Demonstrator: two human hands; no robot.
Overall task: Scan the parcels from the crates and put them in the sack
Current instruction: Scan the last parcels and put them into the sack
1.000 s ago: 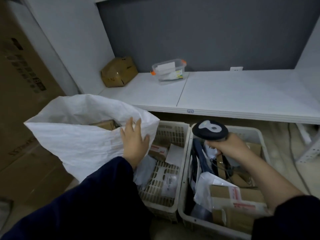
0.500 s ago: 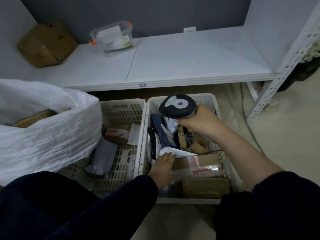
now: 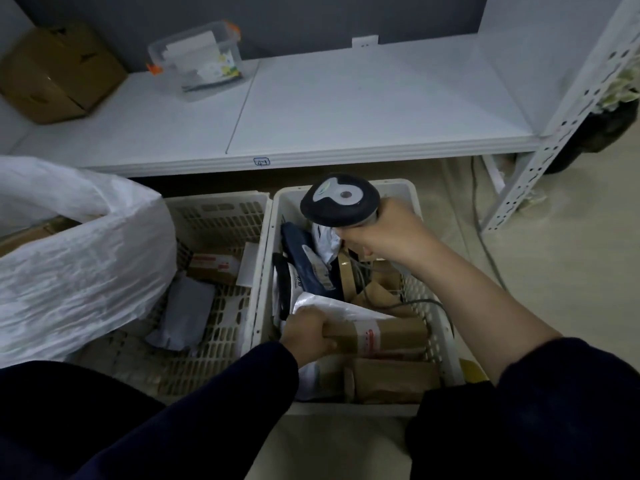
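Far left on white shelf (image 3: pixel 363 109), brown cardboard box (image 3: pixel 55 71); near it, clear plastic tub (image 3: pixel 197 60) with orange clips. At right, perforated white upright (image 3: pixel 554 133).

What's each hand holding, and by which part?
Left hand grips the brown parcel by its left end; right hand grips the scanner by its handle.

The left crate (image 3: pixel 221 207) and right crate (image 3: pixel 398 185) stand side by side before the shelf's (image 3: pixel 346 109) front edge, and the sack (image 3: pixel 79 271) overlaps the left crate's left rim. A cardboard box (image 3: pixel 59 71) lies at the shelf's rear left corner, with a plastic container (image 3: pixel 197 60) just right of it. In the right crate's near left, the left hand (image 3: pixel 308 336) grips a boxed parcel (image 3: pixel 394 336). The right hand (image 3: pixel 384 233) holds the scanner (image 3: pixel 339 199) over the crate's far rim.
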